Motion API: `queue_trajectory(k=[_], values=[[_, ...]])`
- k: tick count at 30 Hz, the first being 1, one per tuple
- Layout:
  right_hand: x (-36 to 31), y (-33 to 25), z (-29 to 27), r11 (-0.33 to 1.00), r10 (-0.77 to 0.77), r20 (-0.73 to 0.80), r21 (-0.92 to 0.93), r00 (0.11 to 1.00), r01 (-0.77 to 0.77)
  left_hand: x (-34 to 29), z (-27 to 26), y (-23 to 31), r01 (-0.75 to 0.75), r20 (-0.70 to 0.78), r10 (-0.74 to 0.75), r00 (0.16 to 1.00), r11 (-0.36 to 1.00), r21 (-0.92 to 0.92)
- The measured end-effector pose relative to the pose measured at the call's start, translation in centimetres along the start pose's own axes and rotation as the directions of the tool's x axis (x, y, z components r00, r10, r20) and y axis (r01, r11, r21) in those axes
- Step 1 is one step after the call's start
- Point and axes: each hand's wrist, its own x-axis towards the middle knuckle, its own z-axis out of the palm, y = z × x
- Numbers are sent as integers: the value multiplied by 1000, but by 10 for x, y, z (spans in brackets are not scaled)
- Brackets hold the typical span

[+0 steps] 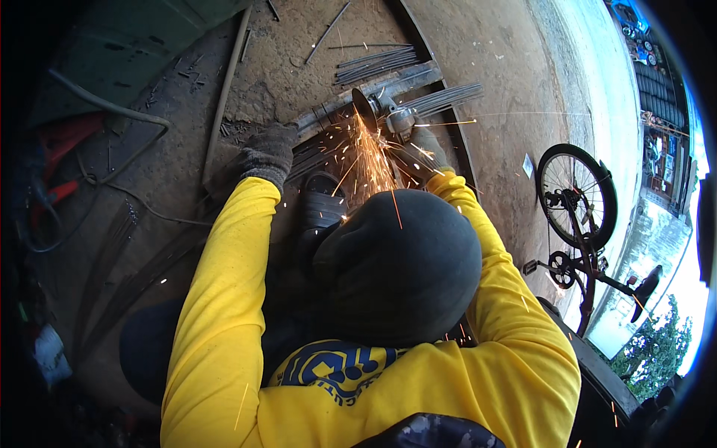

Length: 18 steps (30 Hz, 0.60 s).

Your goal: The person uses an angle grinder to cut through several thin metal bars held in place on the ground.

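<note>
My right hand (429, 148), in a grey glove, is closed around an angle grinder (402, 121). The grinder's thin disc (364, 110) stands on edge against thin metal rods (448, 98), and a fan of orange sparks (371, 160) sprays back toward me. At the rods' left end, my gloved left hand (269, 154) is closed on them; its fingertips are partly hidden. A foot in a dark strapped sandal (323, 205) is beside the rods. A flat steel bar (407, 81) lies just beyond, under or alongside them; exact contact is unclear.
More rods (377, 63) lie in a pile beyond the bar. A long metal strip (226, 97) and a grey cable (112, 107) are at left, near red-handled clamps (60, 193). A bicycle (579, 216) is at right. A dark rounded cloth-covered shape (399, 269) blocks the centre.
</note>
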Motion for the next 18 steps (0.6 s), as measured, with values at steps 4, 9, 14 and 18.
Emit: queue_trajectory(k=[4, 9, 14, 18], values=[[-8, -2, -5, 995, 16, 20, -102, 1000, -14, 5, 16, -6, -18, -70, 20, 997, 1000, 22], [-5, -12, -11, 992, 31, 36, -122, 999, -27, 6, 20, -6, -19, -72, 21, 997, 999, 26], [-1, -16, -10, 997, 17, -11, -69, 1000, -18, -1, 6, -1, -16, -81, 20, 996, 999, 41], [0, -13, -12, 999, -45, 41, -20, 998, 46, -4, -3, 4, -21, -77, 22, 997, 1000, 20]])
